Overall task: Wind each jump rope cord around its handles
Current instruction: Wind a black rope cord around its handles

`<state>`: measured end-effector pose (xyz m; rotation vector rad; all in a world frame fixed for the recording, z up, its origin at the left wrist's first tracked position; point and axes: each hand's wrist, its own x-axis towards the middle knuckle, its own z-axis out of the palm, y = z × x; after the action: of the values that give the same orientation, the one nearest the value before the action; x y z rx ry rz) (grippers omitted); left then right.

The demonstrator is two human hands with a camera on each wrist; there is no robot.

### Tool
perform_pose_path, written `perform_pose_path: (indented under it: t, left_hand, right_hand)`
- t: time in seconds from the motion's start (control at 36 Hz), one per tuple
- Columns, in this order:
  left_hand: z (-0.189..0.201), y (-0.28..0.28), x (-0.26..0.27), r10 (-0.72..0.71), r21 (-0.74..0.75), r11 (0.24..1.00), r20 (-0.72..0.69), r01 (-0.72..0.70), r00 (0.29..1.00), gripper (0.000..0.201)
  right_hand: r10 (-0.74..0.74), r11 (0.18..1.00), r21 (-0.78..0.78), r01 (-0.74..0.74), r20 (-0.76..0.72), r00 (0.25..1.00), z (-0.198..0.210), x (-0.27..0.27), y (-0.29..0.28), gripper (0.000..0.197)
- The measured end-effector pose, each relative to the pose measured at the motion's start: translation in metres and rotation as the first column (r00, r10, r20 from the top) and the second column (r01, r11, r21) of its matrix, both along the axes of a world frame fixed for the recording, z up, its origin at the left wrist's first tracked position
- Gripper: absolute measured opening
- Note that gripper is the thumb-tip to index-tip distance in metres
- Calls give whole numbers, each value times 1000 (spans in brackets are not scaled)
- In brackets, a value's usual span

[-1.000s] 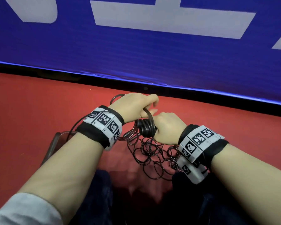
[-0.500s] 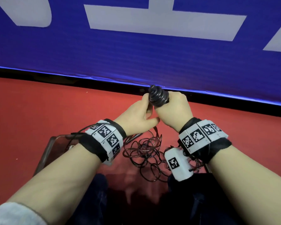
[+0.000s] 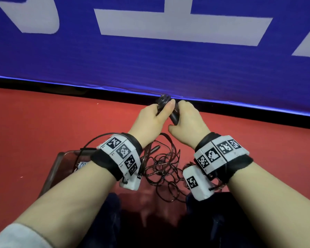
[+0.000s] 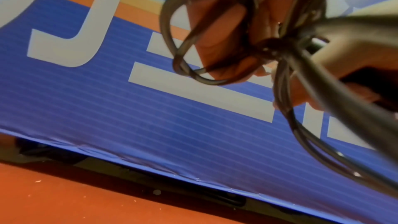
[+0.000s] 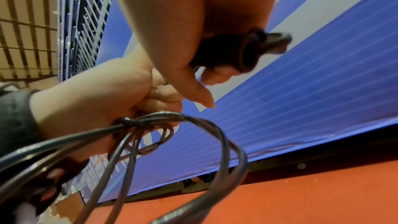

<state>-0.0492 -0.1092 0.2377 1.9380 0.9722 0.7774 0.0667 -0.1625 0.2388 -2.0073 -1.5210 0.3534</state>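
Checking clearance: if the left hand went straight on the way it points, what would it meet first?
Probably the blue banner behind the red floor; nothing else shows ahead of the left hand, though depth is unclear.

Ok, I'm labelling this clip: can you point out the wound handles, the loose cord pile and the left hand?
wound handles (image 3: pixel 174 114): head view, dark shaft between both hands.
loose cord pile (image 3: pixel 166 169): head view, tangled loops on the red floor.
left hand (image 3: pixel 150 120): head view, back of the hand.

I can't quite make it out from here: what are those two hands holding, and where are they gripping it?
The right hand grips the black jump rope handles around their middle. The left hand pinches the dark cord beside them. The remaining cord hangs loose below.
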Motion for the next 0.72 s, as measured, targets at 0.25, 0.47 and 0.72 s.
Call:
perform_pose_path:
  t: [0.25, 0.47, 0.72]
  left_hand:
    - [4, 5, -4, -25, 66, 998, 21, 23, 999, 44]
    - [3, 13, -13, -79, -53, 995, 108, 86, 991, 74]
    - [-7, -2, -7, -181, -131, 977, -88, 169, 979, 61]
  right_hand:
    - [-114, 993, -30, 115, 36, 993, 4, -11, -6, 35]
    - [-11, 999, -51, -10, -397, 918, 12, -13, -5, 38]
    - [-144, 983, -144, 117, -199, 969, 7, 10, 3, 30]
